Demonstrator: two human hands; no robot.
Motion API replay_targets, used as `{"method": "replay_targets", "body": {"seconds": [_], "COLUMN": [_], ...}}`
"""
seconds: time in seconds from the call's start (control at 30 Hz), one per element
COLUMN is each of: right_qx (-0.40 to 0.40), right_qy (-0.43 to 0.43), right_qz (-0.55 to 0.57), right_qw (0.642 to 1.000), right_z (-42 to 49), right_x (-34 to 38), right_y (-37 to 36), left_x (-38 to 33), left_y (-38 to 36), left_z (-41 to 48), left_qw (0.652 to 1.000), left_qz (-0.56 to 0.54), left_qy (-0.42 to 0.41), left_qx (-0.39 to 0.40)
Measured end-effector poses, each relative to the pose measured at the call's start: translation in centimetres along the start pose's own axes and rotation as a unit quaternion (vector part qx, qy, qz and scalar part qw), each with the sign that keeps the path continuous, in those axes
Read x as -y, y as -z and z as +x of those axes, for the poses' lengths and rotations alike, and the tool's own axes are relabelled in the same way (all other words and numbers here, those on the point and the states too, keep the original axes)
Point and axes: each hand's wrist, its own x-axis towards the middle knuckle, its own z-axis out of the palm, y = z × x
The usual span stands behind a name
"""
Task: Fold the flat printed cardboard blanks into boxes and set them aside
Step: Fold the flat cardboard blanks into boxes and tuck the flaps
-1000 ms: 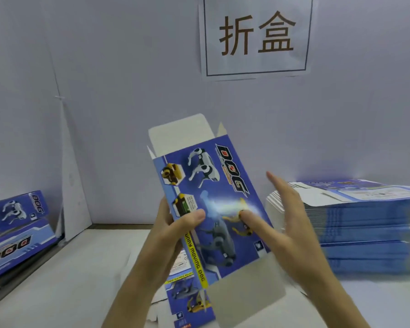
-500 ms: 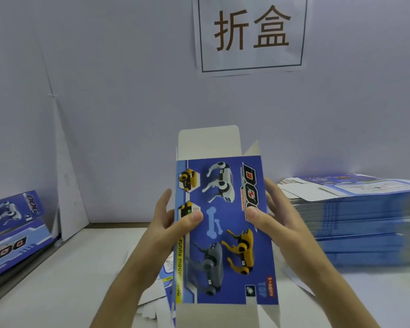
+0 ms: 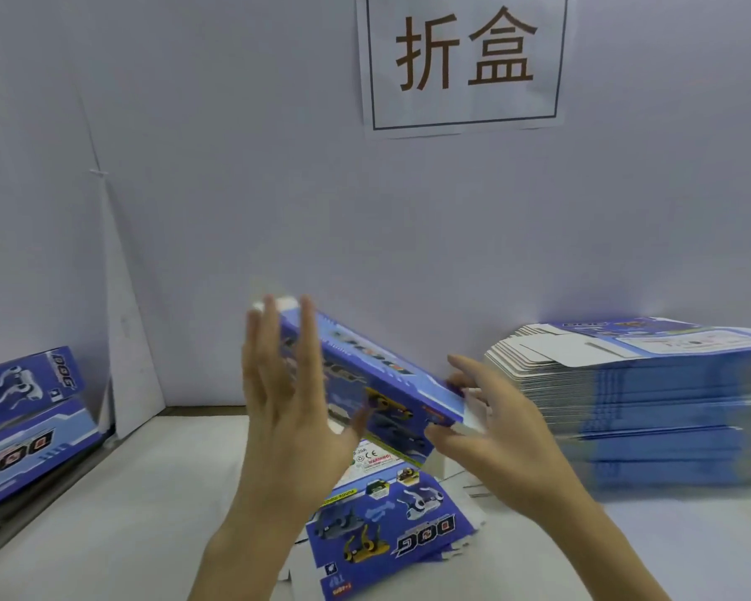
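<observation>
One flat blank [image 3: 391, 531] lay nearest on the table [image 3: 105, 514]. Above it, a half-formed box [image 3: 378, 396] hung tilted between two hands. The left hand [image 3: 287, 409], fingers straight and apart, braced one end, seemingly to square it. The right hand [image 3: 499, 431] met the flap end (grip lost to blur). Behind, the stack of blanks [image 3: 647, 392] waited within reach.
</observation>
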Motion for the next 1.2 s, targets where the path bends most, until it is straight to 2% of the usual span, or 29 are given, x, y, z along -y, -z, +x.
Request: {"method": "replay_targets", "body": {"seconds": [0.03, 0.1, 0.17, 0.2, 0.23, 0.27, 0.33, 0.4, 0.47, 0.5, 0.57, 0.63, 0.7, 0.77, 0.83, 0.9, 1.07, 1.13, 1.2], "right_qx": [-0.011, -0.016, 0.003, 0.006, -0.004, -0.028, -0.104, -0.173, -0.228, -0.234, -0.179, -0.087, -0.015, 0.028, 0.055, 0.048, 0.036, 0.062, 0.093], "right_qy": [0.032, 0.115, 0.195, 0.235, 0.274, 0.306, 0.337, 0.325, 0.271, 0.221, 0.1, 0.001, -0.024, -0.006, 0.014, 0.023, -0.025, -0.027, -0.018], "right_qz": [-0.025, -0.079, -0.117, -0.133, -0.153, -0.181, -0.237, -0.242, -0.199, -0.155, -0.017, 0.145, 0.25, 0.287, 0.27, 0.248, 0.306, 0.299, 0.293], "right_qw": [0.999, 0.99, 0.974, 0.963, 0.95, 0.934, 0.905, 0.898, 0.914, 0.934, 0.979, 0.986, 0.968, 0.958, 0.961, 0.967, 0.951, 0.952, 0.951], "right_z": [-0.1, -0.1, -0.1, -0.2, -0.2, -0.2, 0.1, 0.2, 0.1, 0.0, -0.3, -0.4, -0.3, -0.3, -0.4, -0.5, -0.6, -0.7, -0.7], "right_x": [0.0, 0.1, 0.1, 0.1, 0.1, 0.2, 0.1, 0.2, 0.7, 1.0, 1.6, 1.7, 1.5, 1.6, 1.6, 1.7, 1.7, 1.7, 1.6], "right_y": [-0.1, -0.2, -0.3, -0.4, -0.4, -0.5, -0.8, -0.9, -0.7, -0.6, -0.4, -0.3, -0.2, -0.2, -0.4, -0.4, -0.2, -0.6, -1.0], "left_x": [-0.1, -0.6, -1.0, -0.6, -0.2, 0.2, 0.4, 0.4, 0.3, 0.0, -0.6, -1.5, -2.1, -2.3, -2.5, -2.6, -1.9, -1.1, -0.6], "left_y": [0.0, -0.1, -0.5, -0.7, -0.8, -0.8, 0.3, 1.0, 1.5, 1.8, 2.5, 2.9, 2.6, 1.9, 1.4, 1.1, 0.7, 0.9, 1.3], "left_z": [0.0, 0.0, -0.2, -0.5, -0.6, -0.7, -0.4, 0.0, 0.3, 0.3, 0.6, 0.7, 0.6, 0.4, 0.2, 0.1, 0.5, 0.6, 0.6], "left_qw": [0.998, 0.98, 0.956, 0.951, 0.948, 0.955, 0.979, 0.993, 0.99, 0.976, 0.926, 0.866, 0.808, 0.757, 0.726, 0.717, 0.777, 0.776, 0.76], "left_qz": [0.026, 0.095, 0.104, 0.082, 0.07, 0.051, -0.009, -0.035, -0.112, -0.177, -0.326, -0.449, -0.528, -0.571, -0.587, -0.592, -0.517, -0.518, -0.532], "left_qy": [-0.043, -0.101, -0.087, -0.062, -0.049, -0.039, -0.013, 0.017, 0.084, 0.123, 0.182, 0.215, 0.261, 0.316, 0.345, 0.346, 0.341, 0.345, 0.352], "left_qx": [0.032, 0.146, 0.261, 0.29, 0.308, 0.288, 0.201, 0.111, 0.014, -0.022, -0.06, -0.045, -0.019, 0.035, 0.099, 0.125, 0.117, 0.103, 0.123]}}
